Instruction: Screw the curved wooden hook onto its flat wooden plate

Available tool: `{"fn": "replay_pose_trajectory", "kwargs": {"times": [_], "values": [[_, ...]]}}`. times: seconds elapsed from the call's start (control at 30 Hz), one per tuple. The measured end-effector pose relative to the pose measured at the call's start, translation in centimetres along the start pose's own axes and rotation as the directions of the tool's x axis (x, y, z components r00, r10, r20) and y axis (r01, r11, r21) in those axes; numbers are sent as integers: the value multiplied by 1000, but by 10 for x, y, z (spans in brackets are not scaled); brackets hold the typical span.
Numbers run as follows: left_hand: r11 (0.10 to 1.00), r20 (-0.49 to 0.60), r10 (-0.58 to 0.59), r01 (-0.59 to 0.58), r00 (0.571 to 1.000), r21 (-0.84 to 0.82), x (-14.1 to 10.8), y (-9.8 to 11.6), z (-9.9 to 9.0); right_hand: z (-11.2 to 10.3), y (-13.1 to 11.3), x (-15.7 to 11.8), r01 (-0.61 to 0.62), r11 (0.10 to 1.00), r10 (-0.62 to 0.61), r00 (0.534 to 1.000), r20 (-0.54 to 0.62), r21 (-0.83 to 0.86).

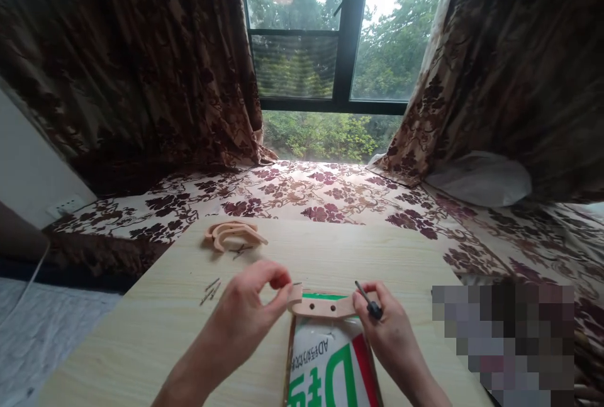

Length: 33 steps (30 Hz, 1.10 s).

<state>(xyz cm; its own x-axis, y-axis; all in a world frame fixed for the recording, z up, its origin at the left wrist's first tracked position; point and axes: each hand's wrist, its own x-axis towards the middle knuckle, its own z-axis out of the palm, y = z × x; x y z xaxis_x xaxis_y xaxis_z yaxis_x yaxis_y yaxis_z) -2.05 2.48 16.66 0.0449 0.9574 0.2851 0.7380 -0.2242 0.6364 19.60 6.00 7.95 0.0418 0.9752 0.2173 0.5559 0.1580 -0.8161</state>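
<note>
A curved light wooden piece [322,308] with two dark holes spans between my hands, above the far end of a white, green and red printed package [325,356]. My left hand [257,306] pinches its left end between thumb and index finger. My right hand [384,319] is closed on its right end and also holds a small tool [374,309] with a thin metal shaft and a dark handle. More curved wooden pieces [236,234] lie at the table's far left, beside a few dark screws [241,250]. Several more screws [210,292] rest left of my left hand.
The pale wooden table [155,312] reaches a ledge covered in floral cloth [325,196] below a window [302,67]. Patterned curtains [165,67] hang on both sides. A white plastic bag [481,177] lies at the right. The lower right is pixelated.
</note>
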Motion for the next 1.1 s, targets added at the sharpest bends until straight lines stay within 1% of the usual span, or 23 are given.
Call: {"fn": "replay_pose_trajectory", "kwargs": {"times": [0.03,0.07,0.1,0.17,0.27,0.37,0.43,0.53,0.6,0.67,0.8,0.9,0.97,1.1], "values": [[993,75,106,-109,992,41,10,11,7,0,0,0,0,1000,0,1000,-5,4],[976,143,183,-197,973,92,18,19,14,0,0,1,1,1000,-1,1000,-7,9],[965,197,218,-241,956,99,26,22,21,0,1,1,5,1000,-5,1000,0,14],[945,281,270,-310,921,108,36,20,33,0,4,3,16,1000,-16,999,30,17],[920,366,308,-373,878,121,43,11,45,-1,7,5,21,1000,-22,997,68,12],[902,413,329,-412,849,129,44,7,53,-2,6,5,19,1000,-21,997,75,17],[896,426,333,-423,841,135,45,6,57,-3,4,5,26,1000,-27,997,75,17],[893,427,330,-425,842,148,47,5,61,-5,0,5,37,999,-38,996,81,17],[893,426,332,-426,842,146,50,5,59,-6,-1,5,41,999,-44,995,93,33],[897,411,336,-421,847,136,51,6,51,-7,-1,5,45,998,-50,994,96,50],[921,331,307,-367,892,135,49,10,25,-5,1,4,41,996,-47,996,70,80],[946,293,281,-315,914,78,43,10,10,-3,2,3,14,994,-21,998,67,108],[955,287,271,-294,919,40,39,7,7,-1,0,2,-4,992,-4,998,57,124],[964,309,247,-264,918,15,35,-4,8,-1,-3,2,-41,989,39,999,20,142]]}}
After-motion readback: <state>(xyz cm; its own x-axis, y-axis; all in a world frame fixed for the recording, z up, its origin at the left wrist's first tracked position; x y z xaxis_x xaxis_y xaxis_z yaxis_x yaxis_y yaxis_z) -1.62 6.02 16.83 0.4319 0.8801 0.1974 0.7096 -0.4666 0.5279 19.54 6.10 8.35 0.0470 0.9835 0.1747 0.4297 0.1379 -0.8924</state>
